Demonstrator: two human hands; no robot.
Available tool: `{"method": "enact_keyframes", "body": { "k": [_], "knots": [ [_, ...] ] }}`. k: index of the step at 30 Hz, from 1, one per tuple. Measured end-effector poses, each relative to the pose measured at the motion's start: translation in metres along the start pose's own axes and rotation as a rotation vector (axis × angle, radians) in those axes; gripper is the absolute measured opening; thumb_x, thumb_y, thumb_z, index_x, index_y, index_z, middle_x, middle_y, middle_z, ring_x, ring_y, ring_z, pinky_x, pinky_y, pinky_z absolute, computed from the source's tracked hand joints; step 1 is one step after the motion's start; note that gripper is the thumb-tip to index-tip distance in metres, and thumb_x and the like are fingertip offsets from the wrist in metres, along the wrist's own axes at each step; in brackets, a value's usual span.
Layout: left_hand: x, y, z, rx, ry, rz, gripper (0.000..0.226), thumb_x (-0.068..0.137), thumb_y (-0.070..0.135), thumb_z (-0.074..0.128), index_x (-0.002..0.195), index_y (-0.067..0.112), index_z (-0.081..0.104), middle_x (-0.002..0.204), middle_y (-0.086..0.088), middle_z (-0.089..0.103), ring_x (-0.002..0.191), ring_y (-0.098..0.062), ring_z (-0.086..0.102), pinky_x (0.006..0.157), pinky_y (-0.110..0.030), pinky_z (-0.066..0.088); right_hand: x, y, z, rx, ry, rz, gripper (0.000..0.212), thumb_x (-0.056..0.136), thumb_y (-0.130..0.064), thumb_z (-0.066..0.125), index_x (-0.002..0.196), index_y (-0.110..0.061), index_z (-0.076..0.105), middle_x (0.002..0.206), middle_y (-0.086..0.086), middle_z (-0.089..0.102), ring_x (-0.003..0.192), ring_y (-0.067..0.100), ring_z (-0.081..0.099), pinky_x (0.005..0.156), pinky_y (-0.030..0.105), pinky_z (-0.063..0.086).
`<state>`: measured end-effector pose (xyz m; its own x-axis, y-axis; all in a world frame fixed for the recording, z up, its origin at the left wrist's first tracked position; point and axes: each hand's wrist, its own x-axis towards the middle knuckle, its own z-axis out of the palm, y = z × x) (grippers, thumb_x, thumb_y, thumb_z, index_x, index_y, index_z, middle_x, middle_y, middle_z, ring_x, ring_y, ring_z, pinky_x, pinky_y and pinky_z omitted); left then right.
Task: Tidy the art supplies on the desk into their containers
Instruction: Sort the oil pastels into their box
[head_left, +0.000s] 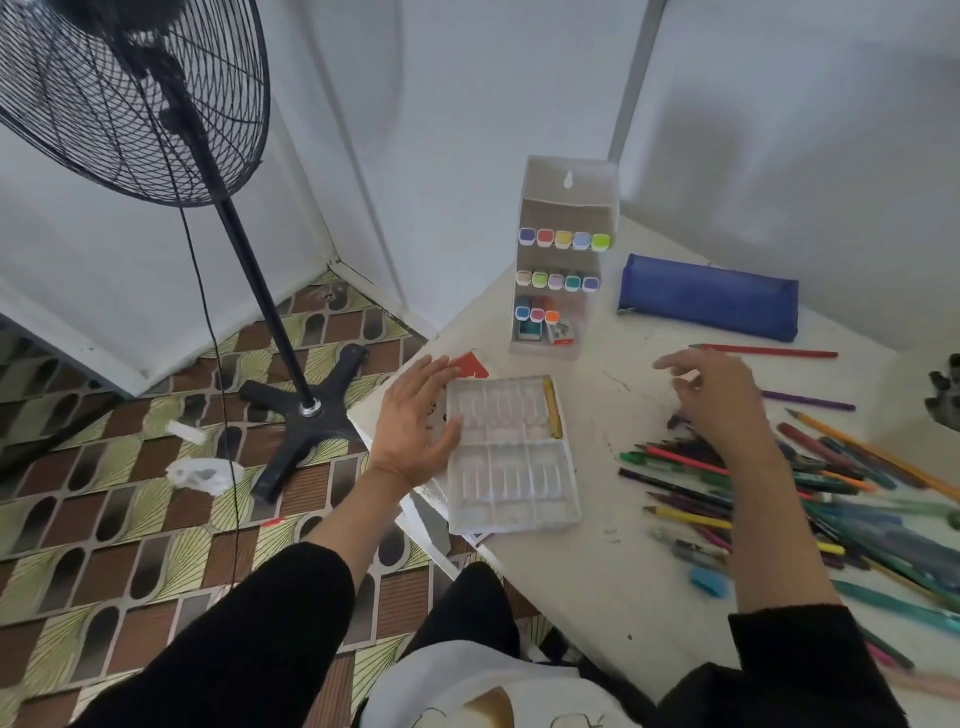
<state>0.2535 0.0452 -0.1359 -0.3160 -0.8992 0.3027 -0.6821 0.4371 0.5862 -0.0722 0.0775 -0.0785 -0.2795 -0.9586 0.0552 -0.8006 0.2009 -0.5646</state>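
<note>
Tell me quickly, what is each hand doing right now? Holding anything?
Left hand: open, straight fingers against the clear tray's left edge.
Right hand: open, hovering over the loose pencils, gripping nothing visible.

A black pedestal fan (130, 98) is standing on the patterned tile floor (104, 545), its wire-cage head occupying the upper left corner. Its pole (260, 291) is slanting down to the right and ending in a cross-shaped base (306, 415). A thin black cable (218, 364) is hanging from the head and running down across the tiles. A crumpled white wrapper (202, 474) is lying just left of the base, and a small white scrap (186, 432) is lying near it, further back. White wall panels (467, 104) are enclosing the corner behind. A dark object (948, 395) is showing at the right edge; its identity cannot be determined.
</note>
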Motion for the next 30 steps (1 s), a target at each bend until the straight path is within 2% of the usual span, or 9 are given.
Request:
{"method": "enact_keyframes", "body": {
  "k": [4, 8, 11, 15, 20, 22, 25, 27, 30],
  "knots": [
    [0.000, -0.001, 0.002, 0.001, 0.015, 0.003, 0.057, 0.084, 0.043, 0.039, 0.129, 0.011, 0.054, 0.141, -0.004, 0.047, 0.139, -0.020, 0.030, 0.114, -0.039, 0.021, -0.001, 0.012, -0.010, -0.050, -0.150, 0.090, 0.032, 0.088, 0.007, 0.053, 0.103, -0.016, 0.070, 0.111, 0.009, 0.052, 0.074, 0.010, 0.051, 0.080, 0.027, 0.039],
    [0.000, -0.001, 0.003, -0.016, 0.027, -0.011, 0.056, 0.084, 0.039, 0.039, 0.128, 0.008, 0.055, 0.141, -0.005, 0.048, 0.140, -0.021, 0.029, 0.116, -0.032, 0.015, -0.002, 0.020, -0.006, -0.053, -0.128, 0.108, 0.042, 0.081, 0.019, 0.051, 0.102, -0.011, 0.072, 0.121, 0.013, 0.051, 0.105, 0.026, 0.050, 0.088, 0.026, 0.039],
    [-0.001, 0.001, 0.002, -0.015, 0.029, -0.003, 0.055, 0.084, 0.038, 0.040, 0.126, 0.007, 0.056, 0.139, -0.005, 0.050, 0.139, -0.022, 0.030, 0.116, -0.031, 0.014, -0.002, 0.024, -0.001, -0.076, -0.124, 0.095, 0.036, 0.078, 0.017, 0.058, 0.099, -0.008, 0.073, 0.125, 0.012, 0.051, 0.112, 0.028, 0.048, 0.093, 0.031, 0.041],
    [-0.001, 0.001, 0.002, -0.011, 0.021, -0.005, 0.055, 0.084, 0.038, 0.039, 0.126, 0.007, 0.056, 0.140, -0.005, 0.049, 0.139, -0.022, 0.030, 0.117, -0.025, 0.009, -0.006, 0.022, 0.003, -0.082, -0.039, 0.006, 0.017, 0.079, 0.006, 0.066, 0.086, -0.008, 0.073, 0.104, 0.006, 0.054, 0.095, 0.027, 0.054, 0.085, 0.038, 0.047],
    [0.000, 0.003, 0.001, -0.041, 0.033, -0.005, 0.054, 0.082, 0.037, 0.039, 0.125, 0.009, 0.056, 0.140, -0.004, 0.049, 0.138, -0.021, 0.031, 0.116, -0.039, 0.016, -0.015, -0.017, 0.007, 0.136, 0.097, -0.057, 0.009, 0.084, -0.006, 0.067, 0.093, -0.007, 0.067, 0.089, 0.004, 0.061, 0.068, 0.013, 0.053, 0.065, 0.013, 0.038],
    [-0.001, 0.003, 0.001, -0.046, 0.036, -0.007, 0.053, 0.081, 0.036, 0.040, 0.124, 0.009, 0.056, 0.139, -0.004, 0.049, 0.138, -0.020, 0.031, 0.116, -0.043, 0.018, -0.017, -0.043, 0.010, 0.308, 0.044, 0.026, 0.008, 0.084, -0.010, 0.068, 0.092, -0.011, 0.066, 0.080, 0.002, 0.066, 0.063, 0.009, 0.059, 0.060, 0.011, 0.042],
    [0.000, 0.002, 0.002, -0.036, 0.033, -0.012, 0.053, 0.081, 0.037, 0.039, 0.123, 0.009, 0.056, 0.139, -0.004, 0.049, 0.137, -0.019, 0.032, 0.116, -0.046, 0.020, -0.020, -0.077, 0.021, 0.520, -0.137, 0.131, 0.010, 0.083, -0.013, 0.069, 0.092, -0.016, 0.064, 0.071, 0.000, 0.068, 0.052, 0.003, 0.061, 0.054, 0.015, 0.047],
    [0.000, 0.002, 0.002, -0.038, 0.032, -0.013, 0.053, 0.081, 0.037, 0.039, 0.122, 0.009, 0.057, 0.138, -0.004, 0.050, 0.136, -0.020, 0.034, 0.115, -0.048, 0.021, -0.023, -0.090, 0.032, 0.532, -0.186, 0.143, 0.015, 0.082, -0.011, 0.071, 0.095, -0.014, 0.063, 0.068, 0.000, 0.068, 0.050, 0.004, 0.061, 0.053, 0.018, 0.048],
    [0.000, 0.001, 0.002, -0.041, 0.037, -0.013, 0.054, 0.080, 0.039, 0.039, 0.121, 0.009, 0.058, 0.137, -0.005, 0.051, 0.135, -0.018, 0.035, 0.115, -0.048, 0.022, -0.028, -0.096, 0.047, 0.404, -0.231, 0.126, 0.021, 0.083, -0.014, 0.070, 0.101, -0.016, 0.060, 0.066, 0.000, 0.069, 0.059, 0.008, 0.065, 0.066, 0.024, 0.052]
  ]
}}
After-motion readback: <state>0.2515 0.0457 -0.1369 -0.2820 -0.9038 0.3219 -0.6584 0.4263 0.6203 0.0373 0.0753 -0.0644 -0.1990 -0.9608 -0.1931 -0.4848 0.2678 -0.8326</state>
